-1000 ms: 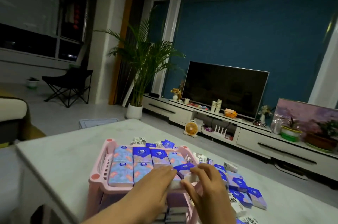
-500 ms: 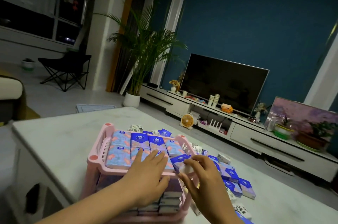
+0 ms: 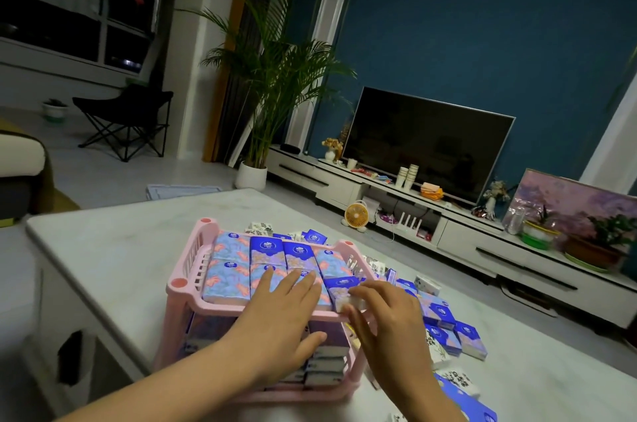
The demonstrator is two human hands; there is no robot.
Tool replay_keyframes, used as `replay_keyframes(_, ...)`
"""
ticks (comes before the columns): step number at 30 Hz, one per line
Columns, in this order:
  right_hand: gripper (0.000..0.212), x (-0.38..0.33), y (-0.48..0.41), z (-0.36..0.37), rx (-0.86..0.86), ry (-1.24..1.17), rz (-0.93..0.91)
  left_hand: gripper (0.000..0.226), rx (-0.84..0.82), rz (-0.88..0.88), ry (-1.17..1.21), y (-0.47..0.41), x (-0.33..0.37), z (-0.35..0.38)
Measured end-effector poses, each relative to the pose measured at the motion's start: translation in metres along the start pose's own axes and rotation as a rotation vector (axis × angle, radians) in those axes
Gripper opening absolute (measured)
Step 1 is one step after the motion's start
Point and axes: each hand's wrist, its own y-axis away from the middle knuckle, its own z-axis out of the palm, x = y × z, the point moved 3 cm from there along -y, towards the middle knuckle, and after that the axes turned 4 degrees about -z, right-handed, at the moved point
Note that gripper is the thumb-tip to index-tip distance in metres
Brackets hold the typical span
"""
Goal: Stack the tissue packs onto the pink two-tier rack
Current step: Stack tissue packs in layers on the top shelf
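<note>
The left grip (image 3: 282,311) lies flat with its fingers straight and close together, pressing down on the near row of the top-tier packs (image 3: 234,249), which fill the upper shelf of the pink rack (image 3: 179,283) in two rows. Just to its right, the right grip (image 3: 389,321) is narrow, its curled fingertips pinching one tissue pack (image 3: 341,287) by its near end. That pack sits tilted at the near right corner of the upper shelf, touching the packs under the left grip. Below both grips, the lower-tier packs (image 3: 324,363) show as stacked edges through the front of the rack. To the right of the right grip and a little beyond it, loose packs (image 3: 441,314) lie scattered on the pale tabletop (image 3: 120,249), some overlapping, and a few more show past the far rim of the rack. Well beyond the grips, across the room, a dark television (image 3: 424,145) stands on a low white cabinet against a blue wall. A potted palm (image 3: 265,77) stands to its left, and a black folding chair (image 3: 127,118) farther left.
</note>
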Motion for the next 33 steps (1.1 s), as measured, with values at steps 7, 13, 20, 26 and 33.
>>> replay_keyframes(7,0.026,0.004,-0.009,-0.003,-0.041,-0.245,0.11,0.092,0.064,0.041,-0.032,-0.002,-0.002,0.005)
replay_keyframes(13,0.013,0.01,-0.03,-0.017,-0.343,-0.272,0.108,0.08,0.107,0.026,-0.039,-0.005,-0.002,0.009)
replay_keyframes(20,0.016,-0.001,-0.007,-0.012,-0.233,-0.15,0.059,0.066,0.152,0.033,-0.058,0.001,-0.001,0.003)
replay_keyframes(26,0.028,-0.006,-0.02,-0.015,-0.249,0.096,-0.082,0.066,0.068,0.007,-0.073,0.002,-0.001,0.003)
replay_keyframes(33,0.015,-0.008,-0.038,-0.014,-0.534,0.061,0.005,0.064,0.044,-0.012,-0.081,0.002,0.0,0.001)
